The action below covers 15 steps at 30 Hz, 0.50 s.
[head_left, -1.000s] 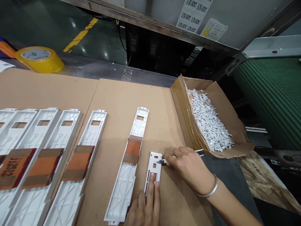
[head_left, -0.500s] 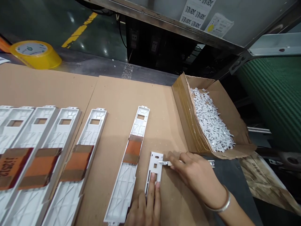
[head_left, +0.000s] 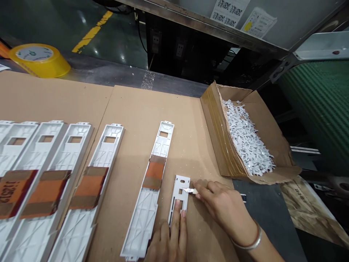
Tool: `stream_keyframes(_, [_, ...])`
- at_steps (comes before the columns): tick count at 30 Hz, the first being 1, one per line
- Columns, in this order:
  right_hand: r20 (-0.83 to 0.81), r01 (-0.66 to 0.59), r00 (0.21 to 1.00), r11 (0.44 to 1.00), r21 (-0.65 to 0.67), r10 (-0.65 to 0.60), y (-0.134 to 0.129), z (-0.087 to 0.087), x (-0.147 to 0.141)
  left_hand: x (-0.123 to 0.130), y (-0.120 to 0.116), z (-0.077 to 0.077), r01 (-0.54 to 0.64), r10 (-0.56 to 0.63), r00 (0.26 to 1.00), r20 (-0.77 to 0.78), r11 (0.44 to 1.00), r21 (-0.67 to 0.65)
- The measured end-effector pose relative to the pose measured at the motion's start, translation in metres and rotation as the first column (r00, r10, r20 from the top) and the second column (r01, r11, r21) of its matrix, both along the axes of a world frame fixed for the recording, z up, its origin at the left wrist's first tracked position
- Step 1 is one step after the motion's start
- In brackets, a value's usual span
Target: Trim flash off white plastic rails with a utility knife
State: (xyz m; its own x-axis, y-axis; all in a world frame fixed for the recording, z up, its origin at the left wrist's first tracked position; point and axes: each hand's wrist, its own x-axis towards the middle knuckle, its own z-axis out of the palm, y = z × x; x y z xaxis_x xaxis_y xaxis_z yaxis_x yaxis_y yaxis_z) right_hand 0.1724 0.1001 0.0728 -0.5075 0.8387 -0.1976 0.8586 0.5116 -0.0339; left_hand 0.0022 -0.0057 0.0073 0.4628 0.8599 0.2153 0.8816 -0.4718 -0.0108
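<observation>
A small white plastic plate (head_left: pixel 177 185) with slots and square holes lies on the cardboard-covered table. My left hand (head_left: pixel 172 240) rests on its lower part, fingers stretched out and pressing flat. My right hand (head_left: pixel 225 205), with a bracelet at the wrist, is closed round a craft knife (head_left: pixel 193 191). The knife's blade reaches over the plate's right edge, its tip beside the upper square hole. Just left of the plate lies a long white plastic part (head_left: pixel 141 222) with an orange-and-brown pad (head_left: pixel 154 173) across its middle.
Several similar long white parts (head_left: pixel 109 153) with orange pads lie side by side at left. A cardboard box (head_left: pixel 218 134) full of small white plastic pieces (head_left: pixel 247 142) stands at right. A yellow tape roll (head_left: pixel 58 67) sits at the back left; green mesh (head_left: pixel 324 94) is at far right.
The knife has shifted slightly left and down along the plate, its tip now closer to the upper square hole. My left hand stays in place on the plate.
</observation>
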Motion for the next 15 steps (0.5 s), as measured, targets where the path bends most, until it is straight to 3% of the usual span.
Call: stream_keyframes(15, [0.008, -0.003, 1.0, 1.0, -0.023, 0.003, 0.002, 0.0004, -0.0015, 0.0003, -0.0017, -0.001, 0.012, -0.012, 1.0, -0.009, 1.0, 0.007])
